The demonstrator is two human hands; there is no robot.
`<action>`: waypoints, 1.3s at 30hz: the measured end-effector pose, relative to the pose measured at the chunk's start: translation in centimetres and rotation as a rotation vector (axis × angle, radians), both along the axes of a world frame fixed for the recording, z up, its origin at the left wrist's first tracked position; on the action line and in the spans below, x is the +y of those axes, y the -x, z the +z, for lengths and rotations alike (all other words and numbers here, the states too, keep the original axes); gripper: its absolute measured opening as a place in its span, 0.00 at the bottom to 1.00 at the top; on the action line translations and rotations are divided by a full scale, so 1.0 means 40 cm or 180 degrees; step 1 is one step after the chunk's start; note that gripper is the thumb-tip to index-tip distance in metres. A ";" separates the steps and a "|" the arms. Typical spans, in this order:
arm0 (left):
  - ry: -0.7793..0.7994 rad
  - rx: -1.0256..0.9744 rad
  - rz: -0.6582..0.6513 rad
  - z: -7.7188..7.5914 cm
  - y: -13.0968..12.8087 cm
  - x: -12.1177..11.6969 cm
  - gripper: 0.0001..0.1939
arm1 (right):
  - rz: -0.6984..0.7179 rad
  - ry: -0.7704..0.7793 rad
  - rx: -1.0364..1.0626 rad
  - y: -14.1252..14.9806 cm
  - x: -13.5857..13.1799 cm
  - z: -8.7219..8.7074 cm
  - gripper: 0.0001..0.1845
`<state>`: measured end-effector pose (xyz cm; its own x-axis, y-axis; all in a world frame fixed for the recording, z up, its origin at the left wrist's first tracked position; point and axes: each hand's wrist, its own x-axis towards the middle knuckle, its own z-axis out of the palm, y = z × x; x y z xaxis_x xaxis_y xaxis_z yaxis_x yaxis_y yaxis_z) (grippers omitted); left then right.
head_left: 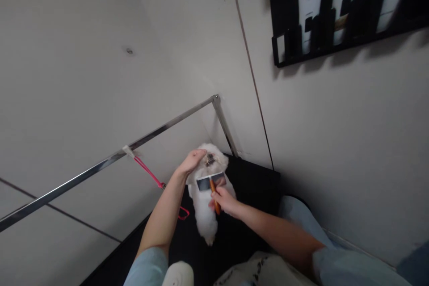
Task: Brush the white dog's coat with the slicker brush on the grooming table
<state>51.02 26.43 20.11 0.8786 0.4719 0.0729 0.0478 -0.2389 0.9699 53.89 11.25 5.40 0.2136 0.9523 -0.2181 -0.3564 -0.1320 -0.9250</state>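
Note:
A small white fluffy dog (205, 221) is on the black table top (248, 183), its muzzle tipped up toward me. My left hand (194, 161) holds the side of its head, fingers closed against the fur beside the face. In my right hand (226, 201) is a slicker brush (215, 194) with an orange-brown handle. Its wide flat head lies across the fur just below the dog's chin, with the back of the head facing me; the pins are hidden.
A metal grooming arm (164, 128) runs over the table at left, with a pink leash loop (147, 170) hanging from it. Walls stand close behind and to the right. A black rack (288, 60) holds white tubes (310, 9). A rounded white object (178, 274) is at the bottom.

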 end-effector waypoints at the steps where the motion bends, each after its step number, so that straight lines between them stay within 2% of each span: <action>1: 0.0025 -0.0004 0.0025 -0.004 -0.006 0.000 0.23 | 0.0254 0.0297 0.0078 0.005 -0.009 -0.018 0.13; 2: 0.0051 -0.0012 0.0048 -0.007 -0.012 0.000 0.22 | 0.0504 0.0486 0.0179 0.010 -0.019 -0.034 0.13; 4: 0.0129 0.0000 0.0100 -0.009 -0.023 -0.001 0.20 | 0.0778 0.0497 0.0372 0.007 -0.030 -0.044 0.13; 6: 0.0230 -0.0042 0.0199 -0.005 -0.032 -0.003 0.19 | 0.0517 0.0106 0.0446 -0.019 -0.021 -0.026 0.10; 8: 0.0367 -0.0163 0.0379 0.002 -0.037 -0.003 0.17 | -0.0056 -0.0227 0.0287 -0.047 0.003 -0.010 0.06; 10: 0.0507 -0.0299 0.0551 0.006 -0.037 -0.003 0.16 | -0.0227 0.0029 -0.0003 -0.051 0.017 -0.029 0.05; 13: 0.0737 -0.0359 0.0712 0.001 -0.032 -0.003 0.13 | 0.0244 0.0745 -0.0032 -0.004 -0.007 -0.107 0.08; 15: 0.0861 -0.0356 0.0809 -0.008 -0.029 -0.003 0.12 | 0.0589 0.0925 0.0128 0.024 -0.028 -0.147 0.09; 17: 0.0950 -0.0401 0.0934 -0.017 -0.028 -0.001 0.12 | 0.0586 0.0734 0.0194 0.024 -0.028 -0.155 0.08; 19: 0.0994 -0.0526 0.1092 -0.024 -0.027 0.003 0.14 | 0.0225 0.0452 0.0090 0.002 -0.011 -0.145 0.06; 21: 0.0999 -0.0665 0.1224 -0.029 -0.024 0.005 0.16 | -0.0012 0.0437 -0.0050 -0.015 0.001 -0.138 0.05; 24: 0.0974 -0.0632 0.1223 -0.038 -0.018 -0.001 0.17 | 0.0315 0.0782 -0.0047 -0.009 -0.009 -0.149 0.09; 26: 0.0916 -0.0539 0.1124 -0.047 -0.015 -0.008 0.17 | 0.0559 0.0766 0.0008 -0.001 -0.019 -0.159 0.10; 27: 0.0881 -0.0530 0.1089 -0.051 -0.015 -0.010 0.17 | 0.0538 0.0667 -0.0002 -0.002 -0.020 -0.161 0.09; 29: 0.0847 -0.0613 0.1131 -0.060 -0.015 -0.008 0.18 | 0.0280 0.0435 -0.0082 -0.013 -0.014 -0.158 0.08; 31: 0.0898 -0.0803 0.1368 -0.066 -0.013 0.003 0.19 | 0.0077 0.0375 -0.0180 -0.030 -0.010 -0.149 0.07; 34: 0.1129 -0.0998 0.1811 -0.068 0.000 0.029 0.20 | 0.0380 0.0498 -0.0203 -0.051 -0.014 -0.121 0.08; 36: 0.1338 -0.0978 0.1868 -0.065 0.011 0.042 0.20 | 0.0444 0.0181 -0.0247 -0.066 -0.015 -0.089 0.07; 39: 0.1505 -0.1012 0.1741 -0.060 0.028 0.044 0.21 | 0.0022 -0.0479 -0.0636 -0.085 -0.009 -0.037 0.05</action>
